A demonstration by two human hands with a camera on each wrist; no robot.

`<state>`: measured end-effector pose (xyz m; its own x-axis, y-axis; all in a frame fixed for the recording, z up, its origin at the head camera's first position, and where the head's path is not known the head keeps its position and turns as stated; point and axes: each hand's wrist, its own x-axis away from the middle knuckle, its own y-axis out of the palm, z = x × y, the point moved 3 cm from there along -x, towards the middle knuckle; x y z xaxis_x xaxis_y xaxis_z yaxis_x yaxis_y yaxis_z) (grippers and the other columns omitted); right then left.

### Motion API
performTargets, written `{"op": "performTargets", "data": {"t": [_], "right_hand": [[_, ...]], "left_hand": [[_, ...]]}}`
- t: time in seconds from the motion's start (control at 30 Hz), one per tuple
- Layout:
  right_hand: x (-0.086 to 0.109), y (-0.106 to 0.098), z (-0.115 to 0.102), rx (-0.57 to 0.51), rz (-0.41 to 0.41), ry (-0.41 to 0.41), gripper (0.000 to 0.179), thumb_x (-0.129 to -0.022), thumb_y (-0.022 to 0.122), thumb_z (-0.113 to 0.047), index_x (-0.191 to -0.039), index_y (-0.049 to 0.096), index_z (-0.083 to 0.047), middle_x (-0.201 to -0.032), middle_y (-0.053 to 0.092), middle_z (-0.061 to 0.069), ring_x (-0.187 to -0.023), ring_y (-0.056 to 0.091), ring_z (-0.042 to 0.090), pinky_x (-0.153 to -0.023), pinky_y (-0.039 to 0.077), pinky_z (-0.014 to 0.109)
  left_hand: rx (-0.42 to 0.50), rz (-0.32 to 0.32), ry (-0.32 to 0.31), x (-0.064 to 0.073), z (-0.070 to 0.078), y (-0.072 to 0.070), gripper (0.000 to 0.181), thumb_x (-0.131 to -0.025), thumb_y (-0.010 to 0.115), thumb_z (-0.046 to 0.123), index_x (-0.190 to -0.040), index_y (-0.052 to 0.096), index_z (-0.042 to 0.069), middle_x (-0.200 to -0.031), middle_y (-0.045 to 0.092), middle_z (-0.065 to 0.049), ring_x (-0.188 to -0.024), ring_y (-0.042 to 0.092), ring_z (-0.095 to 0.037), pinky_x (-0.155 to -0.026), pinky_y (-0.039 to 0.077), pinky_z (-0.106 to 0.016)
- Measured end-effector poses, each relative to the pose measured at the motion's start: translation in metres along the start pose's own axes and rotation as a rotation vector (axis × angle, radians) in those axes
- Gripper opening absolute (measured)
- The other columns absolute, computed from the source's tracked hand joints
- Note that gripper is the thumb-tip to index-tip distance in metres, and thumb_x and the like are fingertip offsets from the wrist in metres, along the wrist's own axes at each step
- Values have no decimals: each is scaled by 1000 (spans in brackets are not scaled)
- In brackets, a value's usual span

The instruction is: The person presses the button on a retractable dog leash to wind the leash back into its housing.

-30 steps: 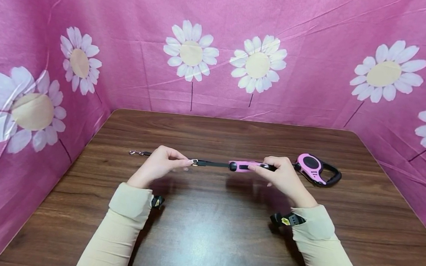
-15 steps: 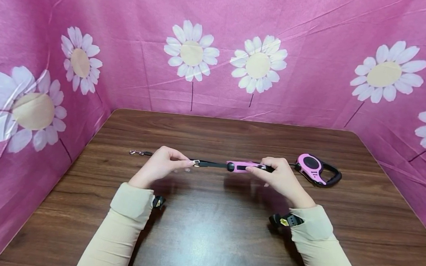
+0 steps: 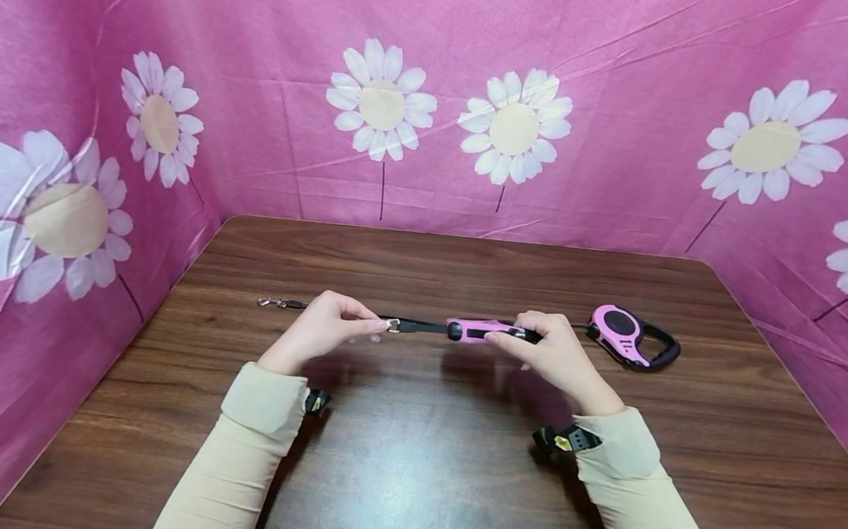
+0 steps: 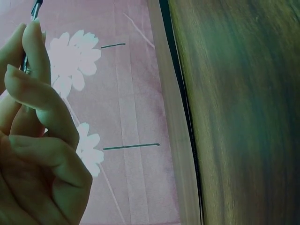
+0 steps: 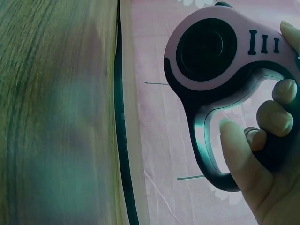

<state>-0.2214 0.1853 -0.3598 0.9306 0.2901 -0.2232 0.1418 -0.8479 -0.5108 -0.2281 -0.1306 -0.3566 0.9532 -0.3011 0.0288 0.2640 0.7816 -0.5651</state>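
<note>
My right hand point(image 3: 559, 350) grips a pink-and-black retractable dog leash point(image 3: 467, 331) by its black handle, fingers curled through the loop in the right wrist view. The leash stands edge-on above the table in the head view; its round pink case point(image 5: 243, 35) has dark bone-shaped marks. Out of its left end runs a short black strap point(image 3: 422, 327), pulled straight. My left hand point(image 3: 325, 327) pinches the metal fitting point(image 3: 392, 326) at that strap's end between thumb and fingers. Most of the fitting is hidden by the fingertips.
A second pink-and-black retractable leash point(image 3: 616, 334) lies on the wooden table point(image 3: 408, 463) at the right. Behind both hands its black cord stretches left to a metal clip point(image 3: 264, 303). A pink flowered cloth point(image 3: 437, 199) hangs around the table's back and sides.
My right hand has moved slightly left with the held leash, and the strap between the hands has become shorter. My left hand has barely shifted. The second leash has stayed still.
</note>
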Motion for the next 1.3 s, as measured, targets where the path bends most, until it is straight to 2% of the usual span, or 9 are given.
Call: {"op": "performTargets", "data": {"t": [0.8, 1.07, 1.3], "right_hand": [[-1, 2, 2, 29, -1, -19, 30, -85, 79, -19, -65, 59, -8, -65, 51, 2, -47, 51, 11, -46, 48, 29], [-1, 2, 2, 28, 1, -31, 29, -85, 79, -18, -65, 59, -8, -65, 51, 3, -47, 52, 12, -46, 48, 29], [-2, 2, 2, 32, -3, -28, 30, -85, 79, -18, -65, 59, -9, -66, 51, 2, -47, 52, 14, -46, 48, 29]], "left_hand": [[-8, -15, 12, -1, 1, 2, 26, -90, 74, 29, -95, 79, 5, -83, 76, -13, -58, 42, -5, -52, 34, -20], [-13, -23, 27, 0, 2, 2, 22, -90, 73, 28, -95, 79, 7, -86, 76, -15, -65, 50, -7, -57, 37, -21], [-14, -27, 45, -1, 2, 3, 22, -91, 72, 27, -97, 79, 8, -84, 77, -11, -76, 61, -7, -69, 46, -25]]}}
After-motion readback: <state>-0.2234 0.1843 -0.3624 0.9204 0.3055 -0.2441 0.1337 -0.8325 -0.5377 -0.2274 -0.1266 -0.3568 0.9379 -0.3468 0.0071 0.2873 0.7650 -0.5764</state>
